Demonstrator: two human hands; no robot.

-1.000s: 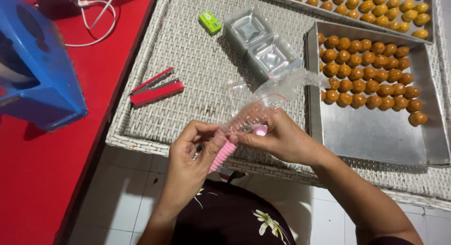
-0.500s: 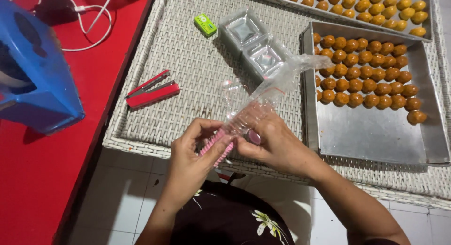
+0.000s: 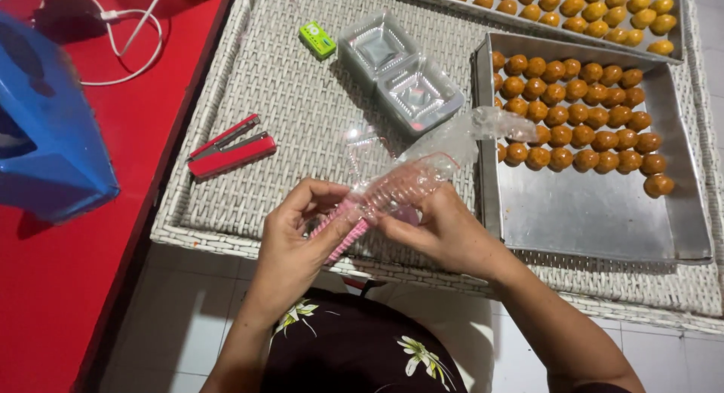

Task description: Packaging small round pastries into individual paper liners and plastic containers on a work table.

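While both hands meet over the near edge of the white woven mat (image 3: pixel 302 84), the left hand (image 3: pixel 302 238) and the right hand (image 3: pixel 445 234) hold between them a clear plastic bag (image 3: pixel 422 167) with a stack of pink paper cups (image 3: pixel 343 228) at its lower end. The fingers of the left hand are closed around the pink stack, and the fingers of the right hand pinch the bag just beside it. The bag rises toward two o'clock, over the edge of a metal tray (image 3: pixel 588 212) with round brown sweets (image 3: pixel 581 125). At ten o'clock from the hands lies a red stapler (image 3: pixel 230 148); at twelve o'clock stand clear plastic boxes (image 3: pixel 400 72).
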